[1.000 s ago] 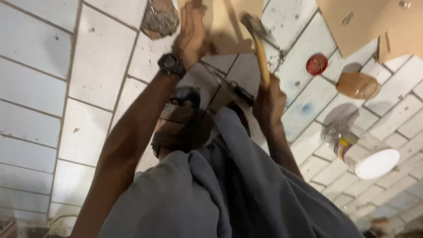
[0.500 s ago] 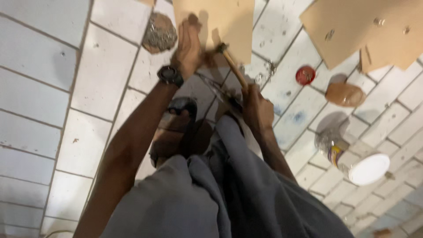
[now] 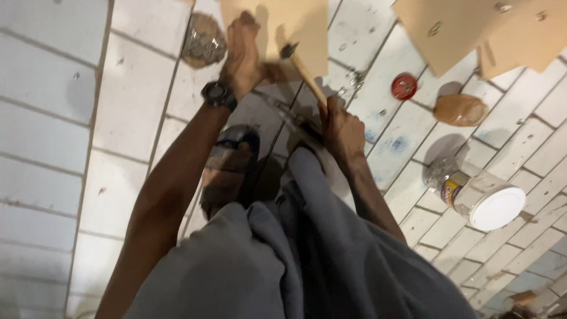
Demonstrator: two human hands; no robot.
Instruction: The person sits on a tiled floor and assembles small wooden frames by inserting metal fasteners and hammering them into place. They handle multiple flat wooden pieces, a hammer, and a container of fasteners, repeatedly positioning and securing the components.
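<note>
Right hand is closing around the wooden handle of a small metal-headed hammer, head poised just beyond the left hand's fingers. Left hand is pressing the flat tan wooden board down, apparently pinching something small; cannot tell what. Striking squarely, fingers clear, board pinned flat would serve best.

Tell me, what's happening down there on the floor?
A person crouches over a white tiled floor. The right hand grips a hammer by its wooden handle, its head down at a tan board. The left hand, a dark watch on the wrist, rests at the board's edge. A white-lidded clear jar, a red cap and more boards lie to the right.
</note>
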